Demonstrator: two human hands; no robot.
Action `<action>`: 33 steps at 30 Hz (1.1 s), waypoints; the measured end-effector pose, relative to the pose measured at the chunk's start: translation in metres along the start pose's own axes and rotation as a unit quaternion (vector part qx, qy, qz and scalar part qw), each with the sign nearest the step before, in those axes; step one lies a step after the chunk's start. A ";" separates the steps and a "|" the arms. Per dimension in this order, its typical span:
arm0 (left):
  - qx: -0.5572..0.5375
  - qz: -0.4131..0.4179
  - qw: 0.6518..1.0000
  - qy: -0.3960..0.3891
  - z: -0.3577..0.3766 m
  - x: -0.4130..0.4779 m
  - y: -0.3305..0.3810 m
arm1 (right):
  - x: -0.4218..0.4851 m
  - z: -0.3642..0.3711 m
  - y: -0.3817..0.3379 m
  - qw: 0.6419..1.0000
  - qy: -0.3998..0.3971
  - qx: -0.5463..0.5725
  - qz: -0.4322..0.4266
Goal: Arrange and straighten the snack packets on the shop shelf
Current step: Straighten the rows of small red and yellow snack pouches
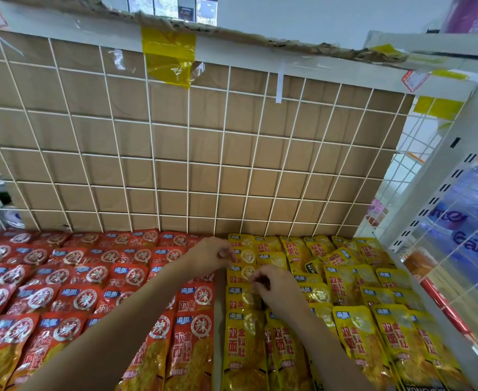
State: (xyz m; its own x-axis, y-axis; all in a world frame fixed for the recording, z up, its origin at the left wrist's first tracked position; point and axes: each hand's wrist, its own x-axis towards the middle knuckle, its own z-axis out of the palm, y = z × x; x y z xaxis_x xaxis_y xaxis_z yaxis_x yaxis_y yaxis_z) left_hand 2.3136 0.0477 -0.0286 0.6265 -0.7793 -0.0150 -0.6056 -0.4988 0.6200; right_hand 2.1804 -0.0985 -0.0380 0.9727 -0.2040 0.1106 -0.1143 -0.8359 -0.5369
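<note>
Most done: red packets (pixel 91 277) in rows.
Remaining: yellow packets (pixel 342 256) (back right) askew.
Grip: left hand (pixel 215 252), right hand (pixel 274 286) pinching yellow packets' edges.

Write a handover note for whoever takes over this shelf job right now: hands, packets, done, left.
Left hand: fingers curled at the back of the leftmost column of glossy yellow foil snack packets; cannot tell if it pinches one.
Right hand: fingers curled on the same column, a little nearer; grip unclear.
Glossy red foil snack packets: left half of the shelf, in even overlapping rows.
Yellow packets: right half.
Done: the red side looks tidy.
Left: tilted yellow packets at back right probably need straightening.
</note>
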 end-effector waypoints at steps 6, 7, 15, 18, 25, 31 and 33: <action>-0.001 -0.006 1.000 -0.002 0.000 -0.001 0.003 | 0.000 -0.001 0.000 1.000 -0.005 0.000 -0.005; 0.000 -0.006 1.000 0.000 -0.001 -0.002 0.004 | 0.000 -0.002 -0.001 1.000 -0.005 0.001 -0.006; 0.020 0.011 0.999 0.038 -0.004 -0.024 0.019 | -0.021 -0.018 -0.007 0.997 0.058 -0.010 -0.058; 0.049 0.031 0.998 0.011 0.002 -0.035 0.023 | -0.036 -0.020 -0.008 0.993 -0.006 -0.078 -0.086; 0.108 0.027 0.994 0.007 0.013 -0.045 0.027 | -0.041 -0.014 -0.010 0.989 -0.074 -0.103 -0.078; 0.062 0.005 0.998 -0.012 0.014 -0.045 0.028 | -0.040 -0.013 -0.011 0.991 -0.087 -0.075 -0.075; 0.051 0.004 0.999 -0.014 0.014 -0.047 0.027 | -0.039 -0.013 -0.011 0.991 -0.091 -0.061 -0.070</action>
State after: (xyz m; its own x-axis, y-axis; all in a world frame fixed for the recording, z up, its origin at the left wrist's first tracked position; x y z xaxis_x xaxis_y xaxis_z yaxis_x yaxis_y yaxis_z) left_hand 2.2609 0.0651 -0.0219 0.6086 -0.7927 -0.0339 -0.6580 -0.5281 0.5368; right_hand 2.1408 -0.0878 -0.0251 0.9998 0.0047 0.0184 0.0120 -0.9076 -0.4197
